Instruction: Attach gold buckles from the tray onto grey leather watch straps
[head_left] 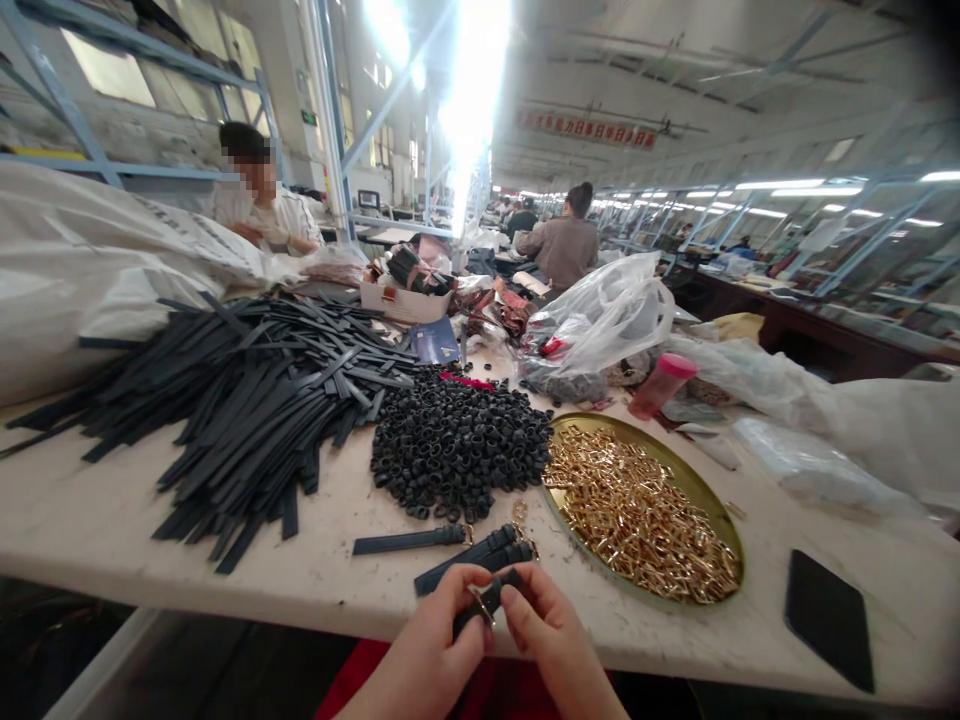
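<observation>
At the table's front edge, my left hand (442,630) and my right hand (551,625) are both closed on a short black strap (493,597) with a gold buckle (481,606). Their fingertips pinch it from either side, hiding much of it. Just beyond them lie several black straps (409,541) with gold buckles at their right ends. A heap of small black loops (461,440) rises behind these. To its left spreads a large pile of long black strips (255,420). On the right, an oval gold tray (739,540) holds a mass of gold buckles (637,510).
A dark phone-like slab (829,620) lies near the right front edge. Behind the tray stand a pink-lidded container (664,385) and a clear plastic bag (607,320). A blue booklet (435,341) and a white box (405,303) sit farther back. Other people (566,245) are beyond the table.
</observation>
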